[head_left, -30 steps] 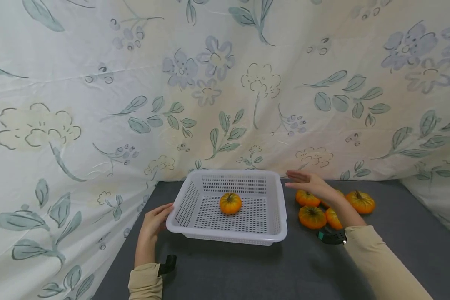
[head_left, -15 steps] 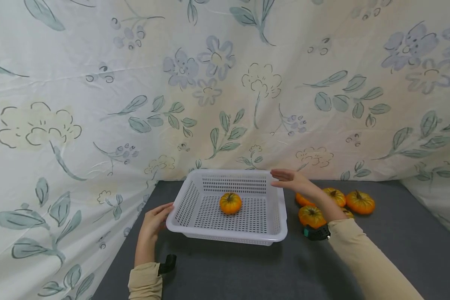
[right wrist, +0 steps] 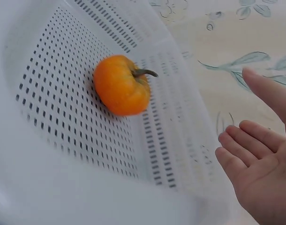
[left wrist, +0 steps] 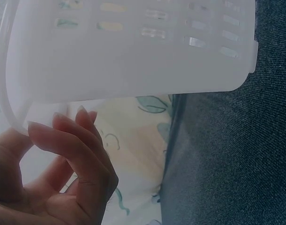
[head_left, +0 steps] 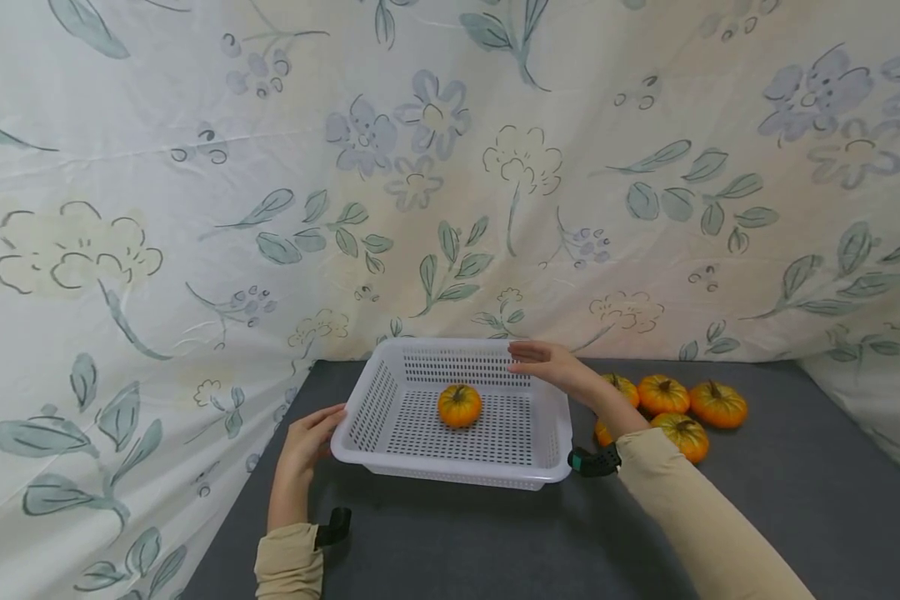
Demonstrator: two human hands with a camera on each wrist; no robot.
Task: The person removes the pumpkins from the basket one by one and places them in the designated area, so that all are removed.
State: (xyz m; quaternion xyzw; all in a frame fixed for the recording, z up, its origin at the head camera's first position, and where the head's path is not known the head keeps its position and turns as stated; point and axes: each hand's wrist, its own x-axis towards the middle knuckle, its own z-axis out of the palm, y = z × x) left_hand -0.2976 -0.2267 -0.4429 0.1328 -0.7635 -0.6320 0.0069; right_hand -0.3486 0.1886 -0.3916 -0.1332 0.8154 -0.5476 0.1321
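Observation:
A white perforated plastic basket [head_left: 450, 471] stands on the dark table, one small orange pumpkin [head_left: 460, 406] inside it. At the basket's left rim my left hand [head_left: 305, 442] pinches the edge, its fingers curled at the rim corner [left wrist: 18, 126] in the left wrist view. My right hand [head_left: 551, 367] is over the basket's back right part, its fingers extended and nothing in them. From the right wrist, the palm [right wrist: 260, 173] shows bare beside the basket wall, and the pumpkin's dark stem is visible.
Several more orange pumpkins [head_left: 663, 395] sit in a group on the table right of the basket, partly hidden by the right forearm. A floral cloth [head_left: 450, 167] hangs behind and along the left side. Dark table surface [head_left: 450, 542] lies in front.
My right hand has moved left from beside the pumpkin group to over the basket's right side, uncovering more pumpkins. The left hand and the basket have stayed in place.

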